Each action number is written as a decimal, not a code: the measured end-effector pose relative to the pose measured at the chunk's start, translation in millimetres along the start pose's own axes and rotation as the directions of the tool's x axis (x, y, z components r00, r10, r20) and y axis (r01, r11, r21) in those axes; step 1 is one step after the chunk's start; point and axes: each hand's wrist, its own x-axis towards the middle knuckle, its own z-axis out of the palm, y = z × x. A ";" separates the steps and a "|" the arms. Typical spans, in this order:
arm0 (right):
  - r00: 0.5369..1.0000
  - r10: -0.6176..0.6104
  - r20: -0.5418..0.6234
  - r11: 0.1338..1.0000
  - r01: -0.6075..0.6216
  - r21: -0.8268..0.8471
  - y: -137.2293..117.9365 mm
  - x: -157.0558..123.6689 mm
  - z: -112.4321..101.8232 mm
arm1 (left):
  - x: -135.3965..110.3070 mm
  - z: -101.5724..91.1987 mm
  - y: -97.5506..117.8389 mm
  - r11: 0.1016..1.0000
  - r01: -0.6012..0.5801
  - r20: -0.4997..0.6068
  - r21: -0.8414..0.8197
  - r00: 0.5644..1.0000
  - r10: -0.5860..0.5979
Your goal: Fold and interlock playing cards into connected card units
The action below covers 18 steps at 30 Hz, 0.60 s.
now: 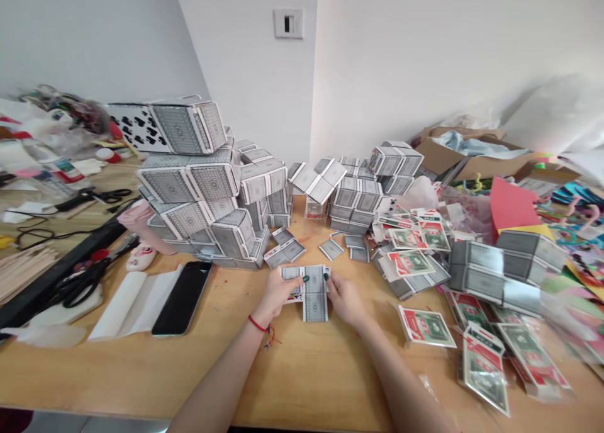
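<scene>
Just above the table, both my hands hold a small piece made of joined grey-backed playing cards (315, 298). My left hand (276, 293) is closed on its left part, thumb on top, with a patterned card face showing below that thumb. My right hand (344, 294) pinches its upper right edge. Beyond my hands, loose folded cards (331, 248) lie on the table. A tall stack of blocks built from folded cards (212, 184) rises at the left, and a lower stack of card blocks (356, 197) stands to the right of it.
Red and green card boxes (427, 327) lie at the right, beside more card blocks (476, 266). At the left are a black phone (183, 298), white paper (134, 304) and black scissors (82, 282). A cardboard box (465, 159) sits at the back right.
</scene>
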 end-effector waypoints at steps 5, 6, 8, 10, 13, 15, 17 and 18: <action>0.999 -0.022 -0.036 0.898 0.004 -0.441 -2.7 -4.1 0.8 | -0.1 -0.6 -0.9 0.997 0.000 -0.036 0.081 0.999 0.003; 0.998 -0.020 -0.053 0.911 -0.003 -0.412 -3.6 -4.1 1.0 | -0.5 -0.7 -0.6 0.998 0.007 -0.044 0.070 0.999 -0.004; 0.996 0.005 -0.093 0.978 -0.024 -0.206 -4.9 -3.0 0.5 | -1.9 -0.6 1.6 0.999 0.027 -0.035 0.019 0.999 -0.026; 0.992 0.102 -0.079 0.979 -0.086 0.183 -5.3 -0.5 -0.4 | -3.6 -0.3 5.1 0.996 0.066 0.024 -0.055 0.998 -0.064; 0.957 0.271 0.099 0.685 -0.264 0.679 -5.5 3.3 0.4 | -5.7 0.5 10.1 0.977 0.152 0.101 -0.150 0.985 -0.138; 0.929 0.320 0.185 0.498 -0.332 0.801 -7.2 4.2 2.9 | -6.3 0.9 11.6 0.967 0.182 0.096 -0.179 0.981 -0.167; 0.920 0.329 0.214 0.395 -0.339 0.854 -10.3 3.4 6.2 | -6.2 1.1 11.4 0.964 0.184 0.082 -0.191 0.982 -0.171; 0.920 0.319 0.228 0.367 -0.342 0.865 -12.0 2.5 7.7 | -6.1 1.2 11.0 0.964 0.181 0.075 -0.194 0.983 -0.170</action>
